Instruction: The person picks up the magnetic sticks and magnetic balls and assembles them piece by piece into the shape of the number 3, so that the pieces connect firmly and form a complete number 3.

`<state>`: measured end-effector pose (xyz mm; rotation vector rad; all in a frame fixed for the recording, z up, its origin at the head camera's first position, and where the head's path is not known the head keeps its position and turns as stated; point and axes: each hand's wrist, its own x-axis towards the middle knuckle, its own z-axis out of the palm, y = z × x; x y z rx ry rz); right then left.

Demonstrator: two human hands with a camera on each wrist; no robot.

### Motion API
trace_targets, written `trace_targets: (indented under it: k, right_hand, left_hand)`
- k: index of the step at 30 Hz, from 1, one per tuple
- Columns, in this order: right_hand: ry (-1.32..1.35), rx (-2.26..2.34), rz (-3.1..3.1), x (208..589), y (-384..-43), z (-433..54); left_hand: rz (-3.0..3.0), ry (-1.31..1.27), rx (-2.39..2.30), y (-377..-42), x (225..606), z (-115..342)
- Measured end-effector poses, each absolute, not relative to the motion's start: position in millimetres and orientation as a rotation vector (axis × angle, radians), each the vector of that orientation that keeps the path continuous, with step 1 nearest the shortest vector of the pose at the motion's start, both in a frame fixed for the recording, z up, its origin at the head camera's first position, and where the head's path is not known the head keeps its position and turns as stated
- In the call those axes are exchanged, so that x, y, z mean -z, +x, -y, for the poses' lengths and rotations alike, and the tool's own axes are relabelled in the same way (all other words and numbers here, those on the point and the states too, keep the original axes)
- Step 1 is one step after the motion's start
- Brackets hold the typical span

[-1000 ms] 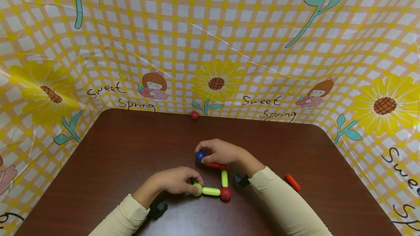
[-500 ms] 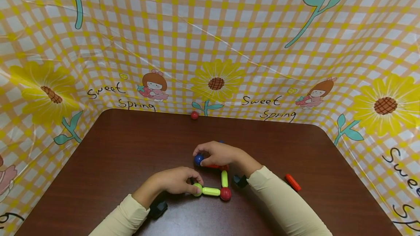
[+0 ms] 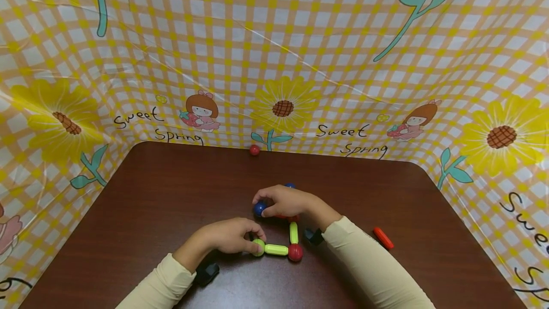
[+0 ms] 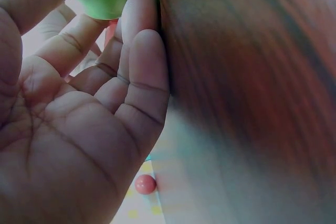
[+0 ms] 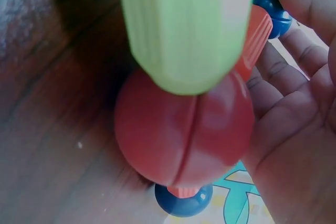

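My left hand pinches a green ball between thumb and fingers. From that ball a yellow-green rod runs to a red ball, where a second yellow-green rod leads away from me. This rod meets another red ball, large in the right wrist view and mostly covered by my right hand in the head view. A red rod joins it to the blue ball that my right fingers pinch. Behind, a second blue ball sits on a short visible piece of red rod.
A loose red rod lies on the brown table, right of my right forearm. One more red ball rests at the table's back edge, against the checkered cloth.
My right hand and its blue ball have shifted slightly left and towards me. The other blue ball now shows behind that hand. My left hand has stayed on the green ball.
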<state>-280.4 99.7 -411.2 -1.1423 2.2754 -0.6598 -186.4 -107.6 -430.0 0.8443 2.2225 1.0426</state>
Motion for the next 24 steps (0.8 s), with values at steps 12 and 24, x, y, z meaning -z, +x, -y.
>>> trace_targets:
  k: [12, 24]
  right_hand:
    - [-1.140, 0.617, -2.309, 409.4, -276.9, -100.4]
    - [-1.046, 0.831, -2.536, 385.3, -266.4, -171.6]
  left_hand:
    - [-2.222, 0.849, -1.047, -185.9, 429.0, 107.2]
    - [-2.246, 0.844, -1.024, -186.0, 428.6, 106.8]
